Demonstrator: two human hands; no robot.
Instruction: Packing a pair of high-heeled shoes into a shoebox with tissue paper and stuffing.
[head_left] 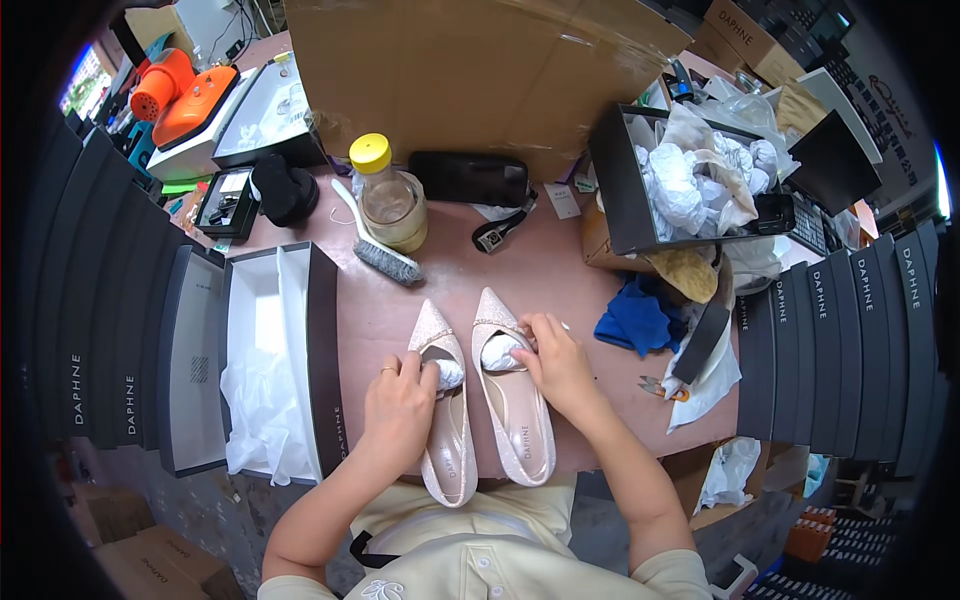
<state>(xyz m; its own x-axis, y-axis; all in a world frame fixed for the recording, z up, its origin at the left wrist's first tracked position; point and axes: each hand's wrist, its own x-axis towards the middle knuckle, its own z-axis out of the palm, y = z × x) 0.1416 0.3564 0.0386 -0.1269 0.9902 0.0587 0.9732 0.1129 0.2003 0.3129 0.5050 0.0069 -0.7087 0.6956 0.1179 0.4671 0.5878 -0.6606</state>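
Observation:
A pair of pale pink, pointed-toe flat shoes lies side by side on the pink tabletop, toes pointing away from me. White crumpled paper fills the front opening of the left shoe [452, 440] and of the right shoe [522, 425]. My left hand [397, 405] is closed at the left shoe's outer edge, fingertips against its paper wad [449, 375]; its thumb is hidden. My right hand [555, 362] grips the right shoe's outer side, with the thumb inside on the other paper wad [500, 353] and the fingers along the upper.
An open shoebox [325, 370] with white tissue stands left. Beyond the shoes are a brush [385, 262] and a yellow-capped jar [395, 210]. At right lie a blue cloth [638, 318], orange-handled scissors [660, 388] and a black box [625, 190] of crumpled paper. Stacked dark boxes flank both sides.

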